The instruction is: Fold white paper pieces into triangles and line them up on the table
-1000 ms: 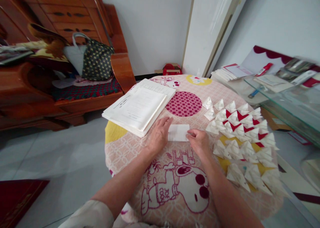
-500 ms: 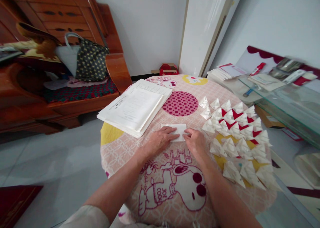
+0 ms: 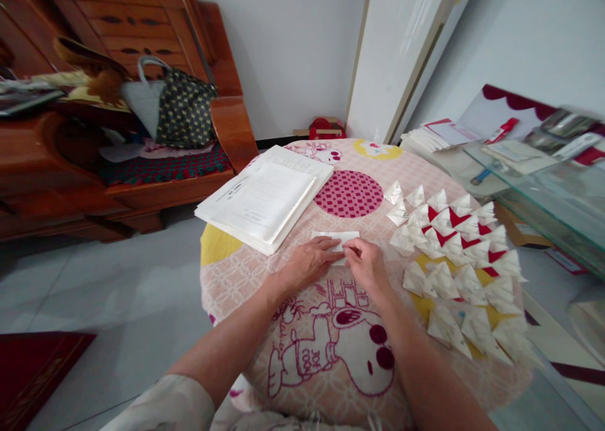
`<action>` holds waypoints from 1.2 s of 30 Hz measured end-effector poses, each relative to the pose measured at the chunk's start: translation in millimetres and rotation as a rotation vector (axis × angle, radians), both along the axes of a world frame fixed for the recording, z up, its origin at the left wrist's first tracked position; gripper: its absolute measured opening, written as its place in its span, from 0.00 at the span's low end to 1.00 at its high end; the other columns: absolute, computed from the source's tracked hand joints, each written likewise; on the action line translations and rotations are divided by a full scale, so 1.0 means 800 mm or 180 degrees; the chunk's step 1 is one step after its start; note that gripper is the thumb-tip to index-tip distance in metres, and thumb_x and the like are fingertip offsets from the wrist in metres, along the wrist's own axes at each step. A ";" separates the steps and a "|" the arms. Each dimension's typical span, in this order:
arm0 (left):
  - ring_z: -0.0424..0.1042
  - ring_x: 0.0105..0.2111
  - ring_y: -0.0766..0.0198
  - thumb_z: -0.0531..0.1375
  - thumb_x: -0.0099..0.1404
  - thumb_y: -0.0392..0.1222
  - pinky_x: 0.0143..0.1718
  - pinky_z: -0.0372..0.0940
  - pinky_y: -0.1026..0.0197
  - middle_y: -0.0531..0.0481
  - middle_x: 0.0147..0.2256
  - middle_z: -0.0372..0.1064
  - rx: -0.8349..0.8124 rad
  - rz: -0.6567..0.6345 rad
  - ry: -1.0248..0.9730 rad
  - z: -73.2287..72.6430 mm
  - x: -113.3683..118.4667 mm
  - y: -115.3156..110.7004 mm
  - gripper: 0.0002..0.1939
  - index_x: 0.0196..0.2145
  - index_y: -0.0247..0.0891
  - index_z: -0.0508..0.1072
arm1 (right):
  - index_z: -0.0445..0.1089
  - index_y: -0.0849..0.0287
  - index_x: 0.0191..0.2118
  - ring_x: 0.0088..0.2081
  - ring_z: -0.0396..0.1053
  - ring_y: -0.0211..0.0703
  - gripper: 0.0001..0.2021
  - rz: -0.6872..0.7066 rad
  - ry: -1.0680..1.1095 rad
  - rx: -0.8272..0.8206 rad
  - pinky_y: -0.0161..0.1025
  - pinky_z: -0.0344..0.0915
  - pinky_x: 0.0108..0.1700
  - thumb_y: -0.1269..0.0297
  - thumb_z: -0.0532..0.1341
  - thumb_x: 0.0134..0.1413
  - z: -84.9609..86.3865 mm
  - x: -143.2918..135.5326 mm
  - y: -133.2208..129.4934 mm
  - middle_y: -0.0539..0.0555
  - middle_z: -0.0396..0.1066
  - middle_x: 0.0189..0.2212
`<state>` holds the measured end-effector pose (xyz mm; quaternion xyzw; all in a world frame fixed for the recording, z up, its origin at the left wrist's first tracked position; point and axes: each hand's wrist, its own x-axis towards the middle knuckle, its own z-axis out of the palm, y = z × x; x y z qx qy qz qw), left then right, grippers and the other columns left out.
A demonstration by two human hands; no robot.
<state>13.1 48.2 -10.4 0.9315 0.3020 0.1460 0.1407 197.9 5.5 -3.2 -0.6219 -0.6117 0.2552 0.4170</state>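
Observation:
A small white folded piece of paper lies on the round table's patterned cloth, just in front of me. My left hand rests flat on its left part, fingers stretched across it. With thumb and forefinger together, my right hand pinches the paper's right edge. The two hands' fingertips nearly meet over the paper, and its lower part is partly hidden by them. To the right stand rows of folded white paper pieces, pointed and pleated. A stack of white printed sheets lies to the left of my hands.
The tablecloth carries a cartoon dog print. A glass shelf with papers and a metal container borders the table on the right. A wooden bench with a dark patterned bag stands at the left. A tall white cabinet stands behind.
My right hand has shifted slightly inward over the paper, its fingers now more curled. My left hand stays on the paper. The whole view has shifted a little.

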 end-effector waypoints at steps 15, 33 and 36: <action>0.68 0.59 0.54 0.57 0.69 0.34 0.60 0.65 0.49 0.45 0.58 0.70 -0.0113 0.0059 -0.0158 -0.002 0.000 0.003 0.16 0.51 0.43 0.77 | 0.76 0.56 0.25 0.29 0.69 0.43 0.08 -0.0139 -0.1239 -0.0954 0.38 0.53 0.31 0.71 0.61 0.50 0.018 -0.026 -0.008 0.53 0.76 0.25; 0.66 0.60 0.56 0.58 0.68 0.33 0.62 0.63 0.52 0.45 0.60 0.68 -0.0320 0.0143 -0.0138 -0.001 0.000 0.003 0.20 0.56 0.43 0.75 | 0.75 0.59 0.22 0.26 0.67 0.41 0.07 -0.0570 -0.1575 -0.1217 0.36 0.53 0.28 0.74 0.61 0.43 0.018 0.039 -0.014 0.52 0.73 0.21; 0.66 0.60 0.57 0.58 0.68 0.33 0.62 0.63 0.52 0.45 0.60 0.68 -0.0360 0.0181 -0.0127 0.001 0.000 0.002 0.20 0.56 0.43 0.75 | 0.73 0.59 0.22 0.24 0.66 0.40 0.06 -0.0707 -0.1181 -0.0765 0.36 0.55 0.28 0.72 0.60 0.44 0.016 0.042 -0.014 0.51 0.71 0.19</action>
